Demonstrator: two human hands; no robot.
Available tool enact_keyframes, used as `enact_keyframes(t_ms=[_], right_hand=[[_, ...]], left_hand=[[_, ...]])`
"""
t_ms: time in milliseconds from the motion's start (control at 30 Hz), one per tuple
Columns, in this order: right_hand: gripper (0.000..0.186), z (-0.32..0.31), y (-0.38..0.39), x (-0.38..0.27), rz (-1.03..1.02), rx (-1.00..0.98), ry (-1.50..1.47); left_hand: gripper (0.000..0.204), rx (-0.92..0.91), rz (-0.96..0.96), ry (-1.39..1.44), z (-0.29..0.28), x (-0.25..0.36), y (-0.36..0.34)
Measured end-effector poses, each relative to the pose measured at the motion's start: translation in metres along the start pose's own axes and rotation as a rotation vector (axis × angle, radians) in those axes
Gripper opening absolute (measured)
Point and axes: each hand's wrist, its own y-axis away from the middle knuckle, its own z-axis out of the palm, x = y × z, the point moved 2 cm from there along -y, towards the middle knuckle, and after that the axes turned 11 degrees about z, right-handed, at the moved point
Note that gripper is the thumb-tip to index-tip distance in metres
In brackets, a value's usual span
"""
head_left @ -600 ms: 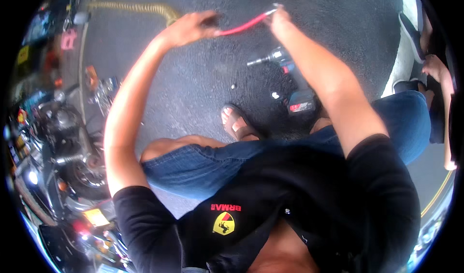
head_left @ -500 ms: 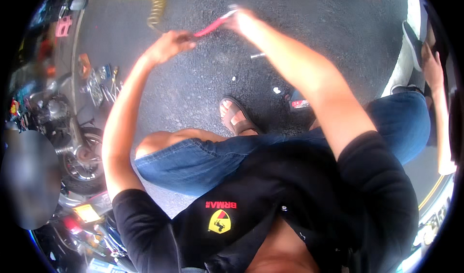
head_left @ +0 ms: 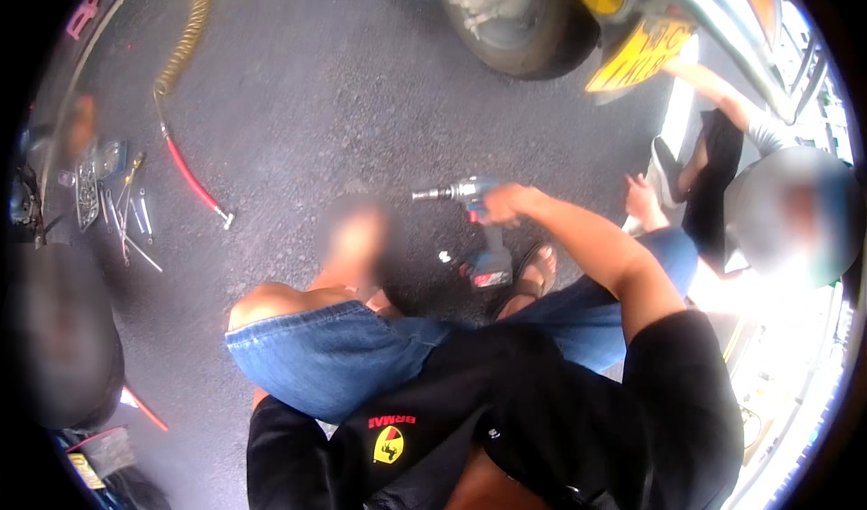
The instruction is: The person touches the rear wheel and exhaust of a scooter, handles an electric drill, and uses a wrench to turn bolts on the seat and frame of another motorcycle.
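Observation:
My right hand (head_left: 508, 205) is closed round the upper grip of a cordless drill (head_left: 492, 243) with a grey-blue body and a red-marked battery. A long metal socket (head_left: 432, 194) on its nose points left, and the battery end is low by my sandalled foot (head_left: 535, 280). My left hand is out of sight; only the black sleeve (head_left: 284, 442) and a sliver of forearm show beside my knee. On the asphalt at the left lies a red air hose (head_left: 190, 174) with a metal fitting (head_left: 228, 221) at its end, joined to a coiled yellow hose (head_left: 191, 36).
Ahead stands a motorcycle with its rear wheel (head_left: 533, 31) and yellow plate (head_left: 641, 54). To the right a person squats, one hand (head_left: 641, 198) low and an arm (head_left: 713, 90) near the plate. Wrenches (head_left: 126, 207) and a tray of small parts (head_left: 88, 194) lie left. A white scrap (head_left: 444, 257) is near the drill.
Both hands have let go of the red hose, which lies on the ground. My right hand has taken hold of the drill; my left has left the view. The motorcycle ahead has come into view.

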Motion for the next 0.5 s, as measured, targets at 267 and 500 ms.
enact_keyframes(t_ms=[267,500], right_hand=[[0.076,0.065,-0.029,0.042,0.031,0.211,-0.684],[0.088,0.102,-0.024,-0.017,0.3,0.458,-1.006]], left_hand=[[0.024,0.325,-0.306,0.431,-0.016,-0.014,0.034],[0.024,0.622,-0.964,0.997,-0.042,0.0,0.112]])
